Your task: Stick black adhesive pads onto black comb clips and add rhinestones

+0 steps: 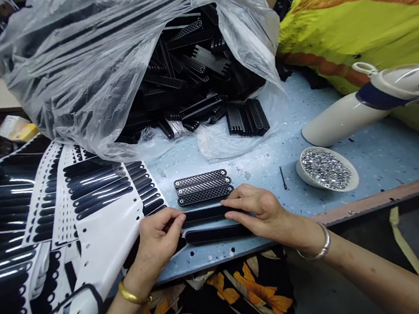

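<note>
My left hand (163,239) pinches the left end of a flat black strip (205,215) near the table's front edge. The strip's right end is between the fingers and thumb of my right hand (254,211). Just in front of it, a second black strip (213,234) lies on the blue table, its right end close under my right hand. Behind my hands sit three black textured bars (204,187) side by side, with small metal dots at their ends. Sheets of black rounded stickers (98,186) spread out to the left, reaching my left hand.
A clear plastic bag (84,75) full of black parts (199,63) fills the back. At right are a bowl of small metal pieces (326,168), a white bottle (340,118), a thin black pin (283,178) and a yellow sack (367,20). The speckled blue table (266,163) has a wooden front edge.
</note>
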Action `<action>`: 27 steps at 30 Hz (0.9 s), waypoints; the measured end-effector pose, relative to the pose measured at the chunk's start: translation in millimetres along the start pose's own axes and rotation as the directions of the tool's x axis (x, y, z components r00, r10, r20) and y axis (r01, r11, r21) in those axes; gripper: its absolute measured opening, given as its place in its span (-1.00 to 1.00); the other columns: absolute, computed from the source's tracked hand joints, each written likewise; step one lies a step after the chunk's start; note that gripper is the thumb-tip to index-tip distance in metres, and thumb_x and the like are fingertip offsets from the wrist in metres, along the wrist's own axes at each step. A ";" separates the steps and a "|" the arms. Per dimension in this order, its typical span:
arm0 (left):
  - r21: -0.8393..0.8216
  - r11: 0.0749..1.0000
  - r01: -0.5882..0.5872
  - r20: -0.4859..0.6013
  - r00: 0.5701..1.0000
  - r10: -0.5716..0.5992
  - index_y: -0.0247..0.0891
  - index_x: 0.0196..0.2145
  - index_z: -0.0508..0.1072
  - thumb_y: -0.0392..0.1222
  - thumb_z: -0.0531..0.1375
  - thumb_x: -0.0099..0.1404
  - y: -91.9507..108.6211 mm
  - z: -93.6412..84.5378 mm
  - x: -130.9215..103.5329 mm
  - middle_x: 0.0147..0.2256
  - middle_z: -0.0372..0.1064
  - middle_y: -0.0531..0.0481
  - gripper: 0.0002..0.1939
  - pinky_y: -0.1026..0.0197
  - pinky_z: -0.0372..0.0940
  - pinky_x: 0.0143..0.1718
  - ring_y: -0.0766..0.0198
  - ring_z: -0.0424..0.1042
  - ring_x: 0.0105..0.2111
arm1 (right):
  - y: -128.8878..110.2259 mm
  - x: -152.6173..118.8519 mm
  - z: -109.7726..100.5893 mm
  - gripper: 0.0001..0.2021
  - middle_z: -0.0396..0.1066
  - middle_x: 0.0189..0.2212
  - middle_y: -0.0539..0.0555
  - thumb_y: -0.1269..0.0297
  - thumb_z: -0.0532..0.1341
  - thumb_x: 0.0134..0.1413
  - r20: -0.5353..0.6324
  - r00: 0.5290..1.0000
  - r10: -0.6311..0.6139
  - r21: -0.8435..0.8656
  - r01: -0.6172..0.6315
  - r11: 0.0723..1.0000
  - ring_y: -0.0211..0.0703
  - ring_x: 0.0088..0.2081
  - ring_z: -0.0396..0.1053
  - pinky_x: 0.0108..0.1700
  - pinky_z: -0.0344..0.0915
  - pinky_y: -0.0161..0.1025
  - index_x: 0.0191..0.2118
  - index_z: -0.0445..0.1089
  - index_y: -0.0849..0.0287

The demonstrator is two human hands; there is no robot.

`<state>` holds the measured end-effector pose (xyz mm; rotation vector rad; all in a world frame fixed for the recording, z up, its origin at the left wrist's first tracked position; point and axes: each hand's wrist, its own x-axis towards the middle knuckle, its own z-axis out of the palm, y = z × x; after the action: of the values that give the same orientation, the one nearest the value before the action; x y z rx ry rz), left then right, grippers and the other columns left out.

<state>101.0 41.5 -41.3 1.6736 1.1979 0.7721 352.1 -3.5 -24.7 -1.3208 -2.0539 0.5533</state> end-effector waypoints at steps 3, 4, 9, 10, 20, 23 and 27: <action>-0.003 1.000 -0.007 -0.003 1.000 0.007 -0.26 -0.47 0.54 -0.18 0.18 0.23 1.0 -0.6 0.4 -0.58 0.48 0.04 -0.81 0.36 0.32 -0.58 0.32 0.46 -0.62 | -1.3 -1.4 0.8 -0.79 0.45 -0.34 0.13 0.35 0.19 0.24 -0.018 1.000 -0.014 -0.025 0.013 1.000 -0.14 -0.29 0.41 -0.27 0.45 -0.16 -0.07 0.52 0.15; -0.004 1.000 -0.009 -0.007 1.000 0.009 -0.26 -0.48 0.54 -0.19 0.19 0.22 1.5 -0.6 0.6 -0.58 0.49 0.05 -0.82 0.37 0.32 -0.59 0.33 0.46 -0.63 | -1.3 -1.8 1.2 -0.79 0.44 -0.34 0.13 0.35 0.19 0.24 -0.021 1.000 -0.018 -0.030 0.017 0.999 -0.14 -0.29 0.41 -0.27 0.45 -0.16 -0.07 0.51 0.14; -0.032 0.999 -0.004 -0.022 1.000 0.003 -0.26 -0.48 0.54 -0.19 0.20 0.19 4.3 -0.2 1.6 -0.56 0.49 0.05 -0.84 0.39 0.33 -0.60 0.34 0.47 -0.64 | 3.1 -2.6 4.3 -0.79 0.45 -0.33 0.15 0.35 0.18 0.26 -0.018 0.998 -0.052 -0.042 0.051 0.998 -0.13 -0.29 0.40 -0.28 0.44 -0.15 -0.06 0.50 0.18; -0.035 0.999 -0.002 -0.022 1.000 0.002 -0.26 -0.48 0.54 -0.19 0.20 0.19 4.7 -0.3 1.8 -0.56 0.49 0.05 -0.83 0.39 0.34 -0.60 0.33 0.47 -0.64 | 4.0 -2.7 4.0 -0.79 0.46 -0.34 0.15 0.35 0.18 0.26 -0.013 0.998 -0.055 -0.042 0.055 0.998 -0.12 -0.29 0.41 -0.27 0.44 -0.15 -0.07 0.50 0.20; -0.032 0.999 0.038 -0.013 0.999 -0.038 -0.27 -0.49 0.53 -0.12 0.20 0.16 5.5 -0.2 3.1 -0.58 0.47 0.04 -0.80 0.37 0.32 -0.60 0.30 0.48 -0.63 | -0.8 -24.9 -24.2 -0.96 0.48 -0.45 0.06 0.35 0.28 0.15 -0.287 0.938 0.192 -0.049 -0.215 0.975 -0.19 -0.44 0.44 -0.41 0.40 -0.27 -0.30 0.49 0.17; -0.036 0.998 0.053 -0.011 0.998 -0.054 -0.27 -0.49 0.53 -0.10 0.19 0.15 4.4 0.5 3.3 -0.59 0.46 0.04 -0.79 0.36 0.31 -0.60 0.29 0.47 -0.63 | 1.1 -33.1 -14.8 -0.92 0.48 -0.49 0.04 0.30 0.30 0.10 -0.289 0.920 0.266 0.012 -0.275 0.961 -0.22 -0.51 0.44 -0.50 0.39 -0.31 -0.30 0.50 0.18; -0.043 0.997 0.056 -0.007 0.998 -0.057 -0.28 -0.49 0.53 -0.07 0.19 0.14 3.3 0.7 3.4 -0.59 0.45 0.04 -0.77 0.34 0.31 -0.59 0.28 0.47 -0.63 | 6.7 -32.6 4.7 -0.75 0.47 -0.47 0.06 0.19 0.38 0.00 -0.261 0.915 0.308 0.142 -0.279 0.950 -0.22 -0.49 0.45 -0.51 0.41 -0.33 -0.22 0.52 0.23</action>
<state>103.9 44.1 -38.6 1.5964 1.2214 0.7656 363.0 -30.5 -41.4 -1.5611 -1.5882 0.5560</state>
